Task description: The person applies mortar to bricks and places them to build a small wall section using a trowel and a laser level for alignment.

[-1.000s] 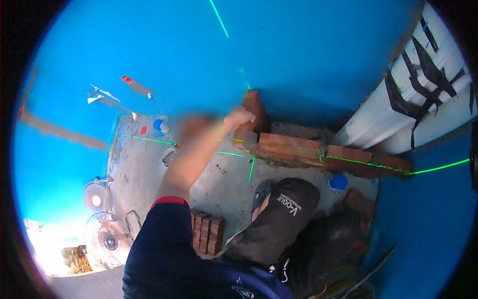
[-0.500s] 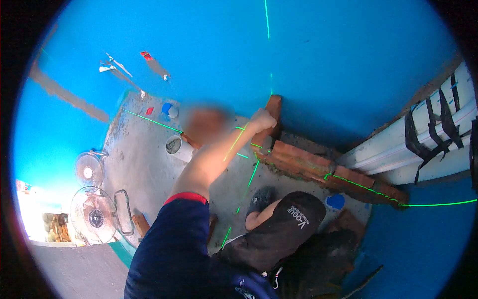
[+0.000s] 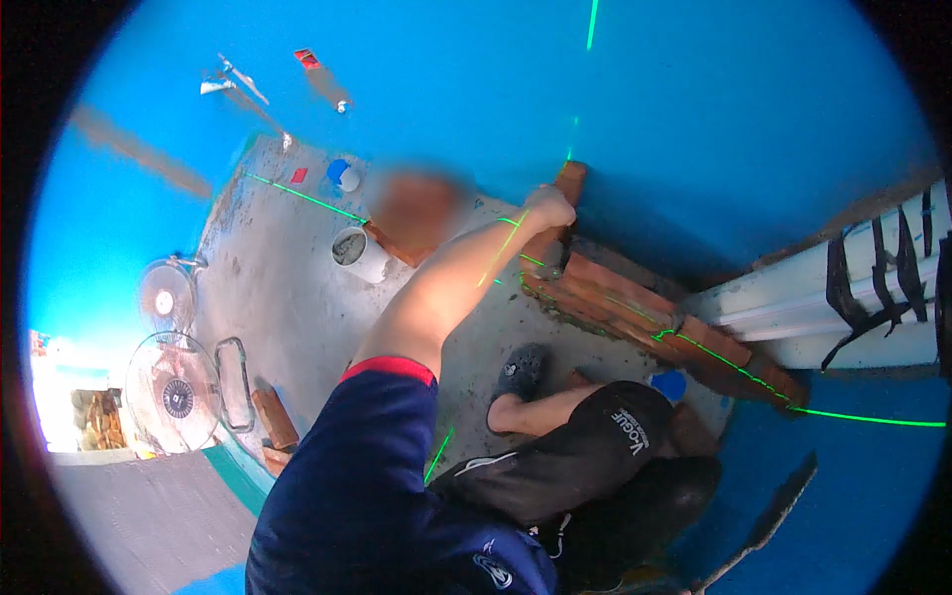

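Note:
My left hand [image 3: 551, 208] is closed around a reddish-brown brick [image 3: 572, 178] at the near-left end of a low brick row [image 3: 635, 296]. One end of this brick points toward the blue wall, and my fingers cover its middle. Whether it rests fully on the bricks below is hidden by the hand. A green laser line comes down the wall to the brick, and more green lines cross my forearm and the row. My right hand is out of view.
A white bucket [image 3: 369, 260] of grey mortar stands beside stacked bricks [image 3: 402, 241]. Two fans [image 3: 177, 397] and loose bricks [image 3: 275, 418] are at left. White pipes [image 3: 873, 297] bound with black strips run along the right. A blue round thing [image 3: 669, 385] lies by my knee.
The view has shifted, so the wall and brick row sit slightly differently in it. My left hand keeps its hold on the brick at the same end of the row.

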`<state>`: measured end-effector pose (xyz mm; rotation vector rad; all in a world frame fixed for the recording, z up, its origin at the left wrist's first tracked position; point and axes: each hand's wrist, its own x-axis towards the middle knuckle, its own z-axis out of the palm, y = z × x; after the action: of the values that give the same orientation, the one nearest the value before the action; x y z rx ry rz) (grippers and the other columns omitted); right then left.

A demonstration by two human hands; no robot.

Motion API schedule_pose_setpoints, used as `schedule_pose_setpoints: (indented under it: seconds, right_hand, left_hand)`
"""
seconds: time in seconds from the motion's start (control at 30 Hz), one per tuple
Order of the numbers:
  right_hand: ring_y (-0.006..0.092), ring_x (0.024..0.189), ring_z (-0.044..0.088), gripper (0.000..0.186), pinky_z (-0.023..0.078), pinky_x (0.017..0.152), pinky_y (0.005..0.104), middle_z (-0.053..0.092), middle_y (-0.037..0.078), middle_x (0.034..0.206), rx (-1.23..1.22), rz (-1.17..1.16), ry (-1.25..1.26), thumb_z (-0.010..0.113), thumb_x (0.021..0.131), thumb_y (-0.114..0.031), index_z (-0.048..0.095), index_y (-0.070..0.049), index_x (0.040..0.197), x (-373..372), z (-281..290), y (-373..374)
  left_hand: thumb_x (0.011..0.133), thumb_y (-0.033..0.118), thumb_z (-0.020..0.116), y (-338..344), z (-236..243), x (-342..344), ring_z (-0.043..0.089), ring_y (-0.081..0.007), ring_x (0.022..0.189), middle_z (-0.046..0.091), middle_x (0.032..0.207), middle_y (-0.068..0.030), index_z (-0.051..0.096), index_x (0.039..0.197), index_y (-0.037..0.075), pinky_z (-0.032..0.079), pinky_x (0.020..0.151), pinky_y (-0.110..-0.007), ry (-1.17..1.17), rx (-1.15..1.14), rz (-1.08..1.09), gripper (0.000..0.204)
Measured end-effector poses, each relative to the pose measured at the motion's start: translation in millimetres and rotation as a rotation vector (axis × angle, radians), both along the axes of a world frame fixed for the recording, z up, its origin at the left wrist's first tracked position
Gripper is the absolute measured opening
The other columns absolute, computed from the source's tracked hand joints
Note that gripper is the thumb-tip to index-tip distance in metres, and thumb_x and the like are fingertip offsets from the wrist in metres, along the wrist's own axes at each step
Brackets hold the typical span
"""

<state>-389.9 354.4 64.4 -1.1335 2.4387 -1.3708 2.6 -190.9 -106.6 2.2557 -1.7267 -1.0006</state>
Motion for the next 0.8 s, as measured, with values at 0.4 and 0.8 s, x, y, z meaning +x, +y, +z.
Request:
schedule_pose_setpoints:
  seconds: [0.4,0.8]
  right_hand:
    - [0.0393,0.072,0.060,0.026,0.050,0.063,0.0411,0.062,0.023,0.084,0.362,0.892,0.338,0.067,0.087,-0.018,0.065,0.004,0.101,79,60,-157]
    - [0.0338,0.069,0.064,0.026,0.052,0.058,0.0426,0.064,0.011,0.089,0.502,1.182,0.829,0.063,0.085,-0.034,0.065,-0.009,0.094,111,-23,-271]
  left_hand:
    - [0.077,0.020,0.059,-6,-11,-3,0.057,-0.0398,0.111,0.045,0.134,-0.0297,0.048,0.124,-0.014,0.049,0.090,-0.042,0.044,0.049,-0.031,0.059]
    - [0.086,0.017,0.052,-3,12,-8,0.054,-0.0399,0.114,0.030,0.144,-0.0283,0.031,0.135,-0.015,0.049,0.088,-0.042,0.113,0.160,0.003,0.063]
